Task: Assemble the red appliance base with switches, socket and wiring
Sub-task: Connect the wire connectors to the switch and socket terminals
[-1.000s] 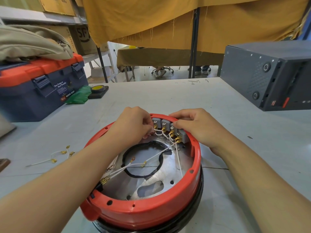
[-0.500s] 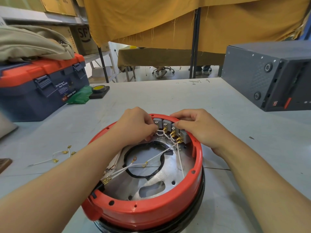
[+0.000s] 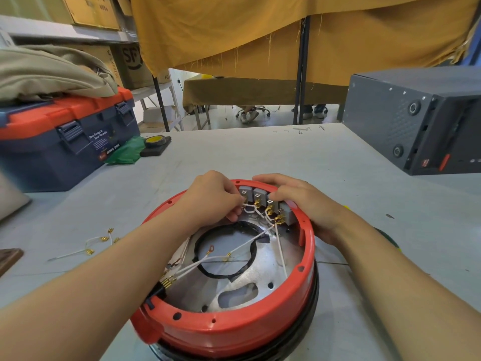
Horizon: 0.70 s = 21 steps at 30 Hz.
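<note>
The round red appliance base point(image 3: 234, 332) lies upside down near the table's front edge, its metal inside showing. Several grey switches point(image 3: 256, 195) sit in a row along its far rim, with gold terminals and short white jumper wires point(image 3: 260, 212) below them. My left hand point(image 3: 213, 198) pinches a wire end at the leftmost switch's terminal. My right hand point(image 3: 299, 199) grips the far rim, its fingers curled over the right-hand switches. Long white wires point(image 3: 234, 252) cross the base to a black socket point(image 3: 156, 293) at the left rim.
Loose white wires with gold lugs point(image 3: 96, 243) lie on the table at the left. A blue and orange toolbox point(image 3: 65, 142) stands at the back left, with a green bag point(image 3: 127, 152) and a yellow tape roll point(image 3: 155, 140) beside it. A dark grey case point(image 3: 416, 118) stands at the back right.
Both hands stay at the switch row. My left fingers have shifted a little towards the leftmost switch's terminal. The base has not moved.
</note>
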Available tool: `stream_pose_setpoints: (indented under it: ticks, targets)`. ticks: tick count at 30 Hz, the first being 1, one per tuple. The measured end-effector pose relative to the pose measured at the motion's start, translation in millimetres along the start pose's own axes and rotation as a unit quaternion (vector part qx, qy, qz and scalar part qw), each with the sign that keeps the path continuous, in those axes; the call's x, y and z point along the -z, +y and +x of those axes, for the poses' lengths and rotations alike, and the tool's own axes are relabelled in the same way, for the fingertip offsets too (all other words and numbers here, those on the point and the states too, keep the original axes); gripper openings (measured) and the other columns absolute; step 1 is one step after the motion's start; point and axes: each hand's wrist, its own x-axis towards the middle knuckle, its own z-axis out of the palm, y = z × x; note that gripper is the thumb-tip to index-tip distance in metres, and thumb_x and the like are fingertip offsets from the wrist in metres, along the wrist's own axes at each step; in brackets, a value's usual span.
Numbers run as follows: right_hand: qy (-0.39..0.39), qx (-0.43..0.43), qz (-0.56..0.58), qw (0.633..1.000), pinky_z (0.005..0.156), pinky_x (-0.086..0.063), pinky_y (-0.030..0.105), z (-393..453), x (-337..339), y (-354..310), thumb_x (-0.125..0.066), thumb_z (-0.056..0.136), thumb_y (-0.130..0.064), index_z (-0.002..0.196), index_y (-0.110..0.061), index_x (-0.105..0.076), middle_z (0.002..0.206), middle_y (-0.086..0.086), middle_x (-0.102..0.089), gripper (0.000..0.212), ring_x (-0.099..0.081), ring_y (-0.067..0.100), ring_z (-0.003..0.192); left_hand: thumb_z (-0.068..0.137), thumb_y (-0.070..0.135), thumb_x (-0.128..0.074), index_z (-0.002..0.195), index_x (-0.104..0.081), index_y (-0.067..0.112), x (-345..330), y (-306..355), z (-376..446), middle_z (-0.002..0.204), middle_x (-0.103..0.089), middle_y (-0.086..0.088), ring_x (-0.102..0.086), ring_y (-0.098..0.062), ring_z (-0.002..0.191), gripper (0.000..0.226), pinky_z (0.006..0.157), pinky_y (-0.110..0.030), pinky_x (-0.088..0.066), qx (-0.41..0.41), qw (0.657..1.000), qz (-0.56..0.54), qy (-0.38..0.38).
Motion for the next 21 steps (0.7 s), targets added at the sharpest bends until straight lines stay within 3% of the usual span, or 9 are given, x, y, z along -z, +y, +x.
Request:
stream_pose_setpoints:
  ticks: [6, 12, 16, 21]
  targets:
    - [0.007, 0.008, -0.028, 1.000, 0.092, -0.052, 0.042, 1.0, 1.0, 0.0, -0.053, 0.082, -0.009, 0.115, -0.026, -0.063, 0.112, 0.008, -0.069, 0.038, -0.067, 0.026, 0.100, 0.084, 0.011, -0.061, 0.058, -0.066, 0.013, -1.2, 0.2, 1.8, 0.057, -0.069, 0.000, -0.061, -0.005, 0.045, 0.026, 0.044, -0.013, -0.041, 0.032, 0.999, -0.019, 0.001]
    - [0.015, 0.015, -0.034, 0.999, 0.085, -0.052, 0.032, -0.2, 0.0, 1.4, -0.050, 0.086, -0.006, 0.116, -0.026, -0.063, 0.110, 0.006, -0.070, 0.039, -0.068, 0.020, 0.096, 0.079, 0.013, -0.061, 0.060, -0.067, 0.010, -3.1, 0.6, 3.9, 0.057, -0.068, -0.002, -0.056, -0.006, 0.040, 0.020, 0.041, -0.012, -0.037, 0.064, 0.997, -0.042, -0.003]
    - [0.010, 0.008, -0.018, 1.000, 0.088, -0.053, 0.034, -0.6, 0.2, 3.2, -0.055, 0.076, -0.018, 0.119, -0.029, -0.062, 0.111, 0.007, -0.070, 0.046, -0.068, 0.023, 0.100, 0.080, 0.011, -0.061, 0.060, -0.067, 0.007, -3.3, 0.4, 4.3, 0.062, -0.066, -0.009, -0.050, -0.007, 0.037, 0.022, 0.038, -0.012, -0.035, 0.078, 0.995, -0.061, -0.004]
    - [0.006, 0.003, -0.003, 1.000, 0.094, -0.052, 0.041, 0.3, 0.4, 3.7, -0.056, 0.069, -0.022, 0.119, -0.031, -0.063, 0.113, 0.008, -0.070, 0.051, -0.068, 0.026, 0.102, 0.080, 0.010, -0.062, 0.061, -0.068, 0.005, -4.8, 2.9, 3.9, 0.071, -0.067, -0.018, -0.048, -0.015, 0.046, 0.021, 0.049, -0.021, -0.037, 0.086, 0.995, -0.059, 0.005]
